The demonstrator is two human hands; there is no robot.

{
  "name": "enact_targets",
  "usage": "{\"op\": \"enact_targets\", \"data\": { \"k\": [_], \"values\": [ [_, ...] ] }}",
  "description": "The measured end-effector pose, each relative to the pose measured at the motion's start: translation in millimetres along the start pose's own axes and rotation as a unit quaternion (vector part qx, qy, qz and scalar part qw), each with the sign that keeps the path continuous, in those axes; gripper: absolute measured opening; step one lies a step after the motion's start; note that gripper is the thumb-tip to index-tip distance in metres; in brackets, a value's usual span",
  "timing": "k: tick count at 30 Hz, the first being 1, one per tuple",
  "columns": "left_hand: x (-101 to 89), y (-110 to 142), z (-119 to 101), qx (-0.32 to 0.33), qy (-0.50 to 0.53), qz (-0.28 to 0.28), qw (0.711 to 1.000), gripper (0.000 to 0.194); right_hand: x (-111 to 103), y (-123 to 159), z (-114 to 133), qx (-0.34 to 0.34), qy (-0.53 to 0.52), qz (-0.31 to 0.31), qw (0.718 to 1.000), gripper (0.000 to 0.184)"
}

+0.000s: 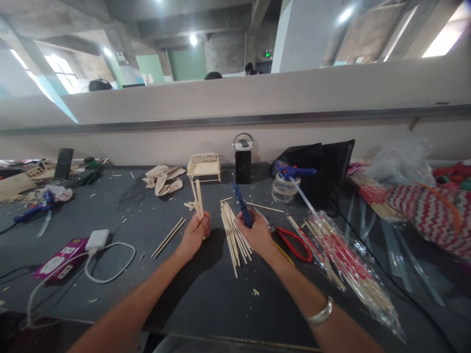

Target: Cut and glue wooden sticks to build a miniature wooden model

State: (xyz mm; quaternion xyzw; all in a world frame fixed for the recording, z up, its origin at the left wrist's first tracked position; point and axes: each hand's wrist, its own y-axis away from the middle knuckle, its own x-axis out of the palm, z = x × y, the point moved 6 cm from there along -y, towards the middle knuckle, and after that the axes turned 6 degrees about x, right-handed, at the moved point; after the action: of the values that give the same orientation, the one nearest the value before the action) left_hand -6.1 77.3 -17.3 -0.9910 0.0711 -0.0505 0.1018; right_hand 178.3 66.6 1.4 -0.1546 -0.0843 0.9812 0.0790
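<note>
My left hand (196, 231) is closed around a few thin wooden sticks (199, 200), which point up and away from me. In my right hand (256, 233) is a slim dark blue tool (241, 203); its exact kind is unclear. A loose pile of wooden sticks (231, 233) lies on the dark table between my hands, close to the right one. Two more sticks (168, 238) rest left of my left hand. Behind it stands a small bed-like frame of sticks (203, 167), and short cut pieces (190, 206) lie nearby.
Red-handled scissors or pliers (296, 245) lie beside my right wrist. Farther right are plastic-wrapped sticks (342, 255) and a blue glue gun (294, 171) on a clear jar (283, 189). A phone (243, 166) stands at the back. Left are a purple power strip (61, 260) and crumpled paper (164, 180).
</note>
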Motion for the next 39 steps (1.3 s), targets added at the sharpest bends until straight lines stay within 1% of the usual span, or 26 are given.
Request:
{"op": "enact_targets", "data": {
  "k": [3,5,6,8,10,12,14,16,17,18,19,22,24,25,26,27,28,30,33,36,38,39],
  "values": [
    [1.8,-3,-7,-0.005,-0.080,0.023,0.997,0.022,3,5,7,0.000,-0.037,0.016,0.999,0.014],
    [5.2,-2,-16,0.007,-0.163,0.051,0.985,0.017,5,9,11,0.020,-0.085,0.020,0.996,0.020],
    [8.0,0,-21,0.023,-0.215,0.067,0.974,0.014,5,11,13,0.033,-0.113,0.018,0.993,0.025],
    [16.5,5,-29,0.055,-0.319,0.099,0.941,0.009,6,15,16,0.058,-0.167,0.010,0.984,0.035],
    [27.5,12,-30,0.062,-0.398,0.134,0.905,0.009,5,18,18,0.075,-0.208,-0.002,0.975,0.042],
    [38.1,18,-29,0.057,-0.461,0.152,0.873,0.013,2,18,19,0.083,-0.221,-0.030,0.971,0.040],
    [47.6,22,-26,0.054,-0.514,0.154,0.842,0.017,-3,17,17,0.086,-0.214,-0.062,0.971,0.035],
    [56.0,24,-23,0.042,-0.546,0.154,0.823,0.019,-5,14,14,0.092,-0.213,-0.073,0.970,0.031],
    [59.7,25,-22,0.032,-0.549,0.155,0.820,0.019,-5,13,12,0.094,-0.218,-0.072,0.969,0.030],
    [63.4,25,-20,0.023,-0.541,0.160,0.825,0.018,-5,11,10,0.096,-0.224,-0.071,0.967,0.030],
    [66.9,26,-20,0.015,-0.522,0.166,0.837,0.017,-6,10,9,0.097,-0.228,-0.072,0.966,0.030],
    [72.0,26,-23,-0.008,-0.409,0.191,0.892,0.015,-8,7,7,0.092,-0.227,-0.068,0.967,0.030],
    [69.3,26,-26,-0.060,-0.302,0.222,0.925,0.019,-8,6,8,0.084,-0.227,-0.043,0.969,0.029],
    [67.2,26,-27,-0.101,-0.240,0.245,0.934,0.023,-7,6,9,0.079,-0.229,-0.024,0.970,0.029],
    [65.4,28,-28,-0.149,-0.168,0.272,0.936,0.029,-6,6,11,0.074,-0.234,-0.005,0.969,0.028],
    [64.6,30,-30,-0.196,-0.092,0.303,0.928,0.034,-6,6,12,0.071,-0.238,0.012,0.969,0.027],
    [63.2,32,-33,-0.230,-0.033,0.324,0.917,0.037,-5,6,14,0.069,-0.242,0.027,0.968,0.027],
    [60.4,33,-39,-0.270,0.046,0.353,0.894,0.037,-4,8,18,0.069,-0.247,0.046,0.965,0.026],
    [58.6,33,-43,-0.283,0.100,0.373,0.878,0.034,-4,10,24,0.064,-0.254,0.075,0.962,0.026],
    [59.8,35,-40,-0.284,0.105,0.392,0.869,0.030,-4,11,31,0.045,-0.251,0.100,0.962,0.024],
    [60.8,35,-36,-0.273,0.097,0.390,0.874,0.027,-5,11,33,0.034,-0.226,0.093,0.969,0.022],
    [61.3,35,-34,-0.262,0.096,0.380,0.882,0.026,-6,11,33,0.031,-0.210,0.085,0.974,0.021]
  ]
}}
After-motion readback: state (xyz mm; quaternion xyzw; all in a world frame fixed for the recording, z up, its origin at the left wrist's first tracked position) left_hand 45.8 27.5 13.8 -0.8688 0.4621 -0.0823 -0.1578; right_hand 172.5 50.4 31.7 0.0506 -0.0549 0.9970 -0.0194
